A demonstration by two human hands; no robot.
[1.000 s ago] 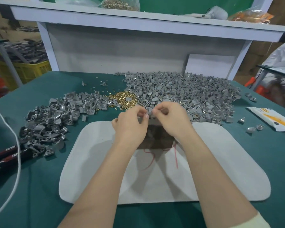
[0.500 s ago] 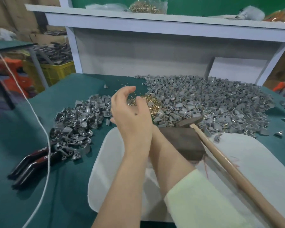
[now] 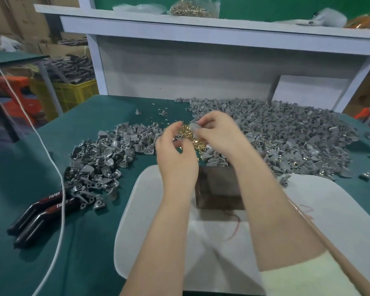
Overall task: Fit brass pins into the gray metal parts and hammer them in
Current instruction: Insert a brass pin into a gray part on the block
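My right hand (image 3: pixel 219 132) pinches one gray metal part (image 3: pixel 194 127) just above the small heap of brass pins (image 3: pixel 185 133). My left hand (image 3: pixel 175 152) hovers beside it over the pins, thumb and fingers curved and apart; I see no pin between them. A large pile of gray parts (image 3: pixel 286 133) spreads to the right and a smaller pile (image 3: pixel 98 161) lies to the left. A dark block (image 3: pixel 218 189) sits on the white mat (image 3: pixel 150 210) under my forearms. The wooden hammer handle (image 3: pixel 333 248) lies along my right forearm, its head hidden.
Red-and-black pliers (image 3: pixel 41 208) lie at the left on the green tabletop (image 3: pixel 30 253), crossed by a white cord (image 3: pixel 60 189). A few loose parts (image 3: pixel 366 175) sit at the right edge. A white shelf (image 3: pixel 201 26) with a bag of pins stands behind.
My left hand came back from the left pile to the pin heap. My right hand let go of the hammer, reached forward and picked up a gray part. The view shifted slightly.
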